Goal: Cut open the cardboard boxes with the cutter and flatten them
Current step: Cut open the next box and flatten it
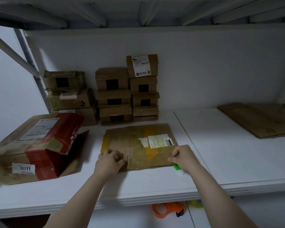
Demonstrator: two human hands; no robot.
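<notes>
White table (220,162): the work surface. Large red-and-brown box (39,145): not flattened, at the left end, on the left hand's side. Flattened box (138,145): lies directly ahead of both hands, long axis running left to right. Flat cardboard pile (262,119): well apart at the far right, nearer the right hand. Left hand (111,159) and right hand (182,154): fingers curled, each gripping a near corner of the flattened box. Cutter (178,169): on the table just beside the near-right corner, partly hidden by the right wrist.
</notes>
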